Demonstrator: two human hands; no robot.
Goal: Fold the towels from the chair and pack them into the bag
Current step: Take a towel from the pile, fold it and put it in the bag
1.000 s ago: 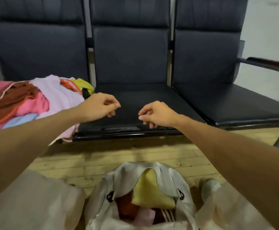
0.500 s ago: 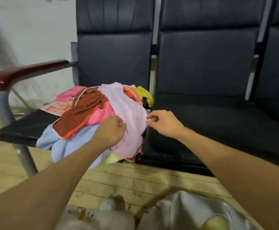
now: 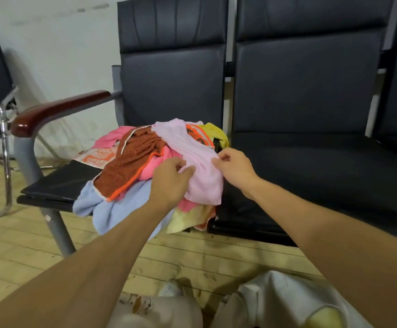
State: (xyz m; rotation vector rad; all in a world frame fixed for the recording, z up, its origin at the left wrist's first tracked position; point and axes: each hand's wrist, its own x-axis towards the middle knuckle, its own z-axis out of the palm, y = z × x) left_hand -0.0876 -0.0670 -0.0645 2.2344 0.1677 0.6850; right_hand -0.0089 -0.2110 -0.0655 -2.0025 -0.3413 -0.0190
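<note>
Right hand closed in, now pinching pale pink towel edge; left hand pinches same towel. Two hands, one towel, atop one mixed pile on chair seat. One bag below.

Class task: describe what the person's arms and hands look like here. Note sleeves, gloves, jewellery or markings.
The left hand and right hand are bare: no gloves, rings or watch show. The left forearm and right forearm are uncovered to the frame's edge, so no sleeve is visible. No markings can be seen.
</note>
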